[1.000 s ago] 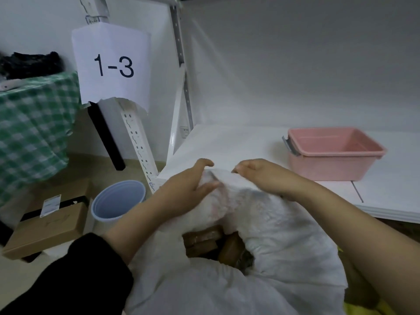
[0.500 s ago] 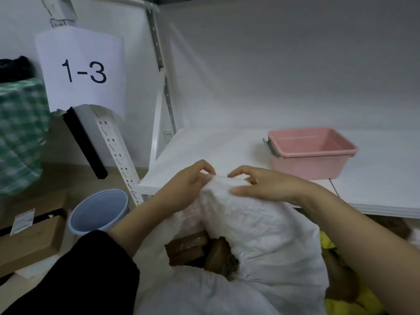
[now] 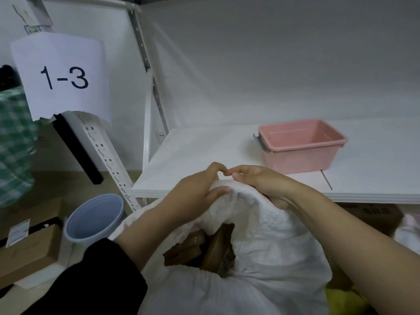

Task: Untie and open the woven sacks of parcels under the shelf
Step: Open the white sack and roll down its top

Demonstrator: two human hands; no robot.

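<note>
Left hand [image 3: 195,193]: grasps the bunched top edge of the white woven sack [image 3: 272,237], fingers curled over the far side, thumb pressed on the near side; black sleeve [image 3: 91,285] at the forearm.
Right hand [image 3: 264,185]: clamps the same raised fold just beside the left hand, fingers curled over the fabric; thumb seems tucked under the fold, partly hidden.
Fingertips: index tips of both hands almost meet above the fold.
Sack position: on the floor in front of the shelf board [image 3: 204,153], its top lifted to about the board's front edge.
Sack mouth: gapes open on the near side below the hands.
Parcels [image 3: 197,246]: brown, wrapped, packed inside the mouth, some tilted on end.
Pink bin [image 3: 300,148]: upright on the shelf board, behind and right of the hands, grey clip on its left end.
Paper sign [image 3: 61,76]: reads "1-3", hangs on the shelf upright [image 3: 106,155] at left.
Blue bucket [image 3: 95,219]: on the floor left of the sack, beside the upright's foot.
Cardboard box [image 3: 29,253]: floor, far left, white label on top.
Green checked cloth [image 3: 13,144]: hangs at the left edge.
Yellow item [image 3: 345,298]: lower right, against the sack, under the right forearm.
</note>
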